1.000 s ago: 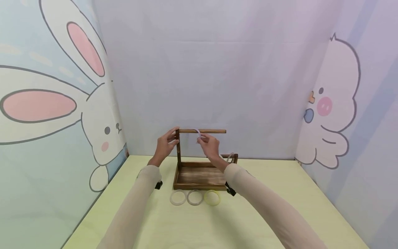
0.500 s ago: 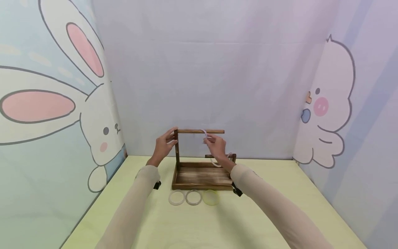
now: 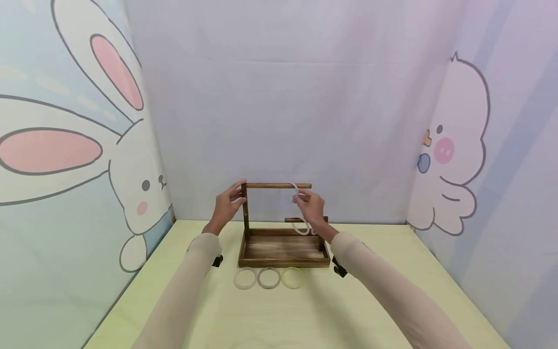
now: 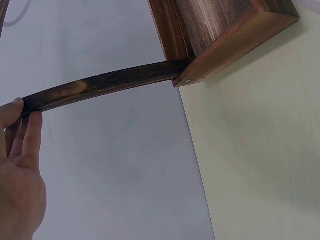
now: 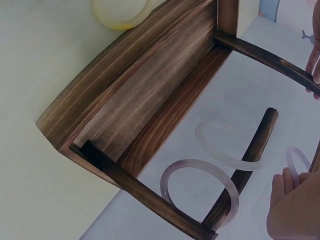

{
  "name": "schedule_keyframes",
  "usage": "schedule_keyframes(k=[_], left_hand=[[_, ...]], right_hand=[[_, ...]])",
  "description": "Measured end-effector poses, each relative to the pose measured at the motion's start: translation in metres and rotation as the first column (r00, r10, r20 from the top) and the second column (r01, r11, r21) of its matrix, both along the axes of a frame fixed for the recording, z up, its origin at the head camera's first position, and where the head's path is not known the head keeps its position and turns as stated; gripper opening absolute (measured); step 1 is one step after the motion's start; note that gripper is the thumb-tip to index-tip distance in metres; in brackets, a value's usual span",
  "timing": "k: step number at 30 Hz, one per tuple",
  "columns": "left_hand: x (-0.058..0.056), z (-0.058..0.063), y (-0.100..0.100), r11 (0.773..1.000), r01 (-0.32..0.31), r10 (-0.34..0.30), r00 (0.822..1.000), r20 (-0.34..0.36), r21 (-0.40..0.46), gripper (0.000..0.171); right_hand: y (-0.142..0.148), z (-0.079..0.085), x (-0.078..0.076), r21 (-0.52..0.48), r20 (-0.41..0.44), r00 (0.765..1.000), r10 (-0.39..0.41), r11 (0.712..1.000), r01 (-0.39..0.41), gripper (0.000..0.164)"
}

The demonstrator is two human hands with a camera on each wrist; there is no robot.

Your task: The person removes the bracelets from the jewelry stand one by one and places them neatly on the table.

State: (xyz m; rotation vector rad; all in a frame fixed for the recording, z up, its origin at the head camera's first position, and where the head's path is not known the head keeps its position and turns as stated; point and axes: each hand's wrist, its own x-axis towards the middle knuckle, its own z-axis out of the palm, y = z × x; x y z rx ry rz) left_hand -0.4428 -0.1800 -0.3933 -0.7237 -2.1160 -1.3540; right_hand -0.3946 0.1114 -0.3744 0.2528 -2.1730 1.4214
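Observation:
A brown wooden rack point(image 3: 283, 264) has a tray base, a tall post with an upper bar point(image 3: 270, 185), and a shorter lower bar point(image 5: 265, 125). My left hand point(image 3: 225, 206) holds the top of the tall post point(image 4: 100, 85) between thumb and fingers. A pale purple bangle point(image 3: 294, 186) loops over the upper bar near its free end, and my right hand point(image 3: 313, 208) pinches its lower part. On the lower bar hang a pale lilac bangle point(image 5: 165, 182) and a clear whitish bangle point(image 5: 235, 162). The right wrist view hides part of the pinching fingers.
In front of the rack, a clear bangle point(image 3: 245, 288), a greyish bangle point(image 3: 269, 287) and a yellow bangle point(image 3: 293, 287) lie in a row on the pale table point(image 3: 279, 315). Printed cloth walls point(image 3: 279, 121) enclose the back and sides.
My right hand has slid the pale purple bangle rightward along the upper bar toward its free end. The left hand keeps its hold on the post. The head view has shifted slightly.

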Motion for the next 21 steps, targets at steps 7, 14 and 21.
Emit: schedule_keyframes(k=[7,14,21], left_hand=[[0.001,0.001,-0.001,1.0,0.013,-0.013,1.0,0.005,0.011,0.063],[-0.001,0.0,0.0,1.0,0.005,-0.005,1.0,-0.003,0.005,0.064],[-0.002,0.0,0.001,1.0,-0.004,0.004,1.0,-0.012,0.003,0.063]], right_hand=[[0.007,0.002,0.005,-0.046,0.035,0.999,0.013,0.999,-0.012,0.032],[0.018,0.003,0.005,-0.031,0.057,0.998,-0.006,1.0,0.008,0.031],[0.032,0.003,0.004,-0.032,0.062,0.998,-0.004,0.999,0.006,0.033]])
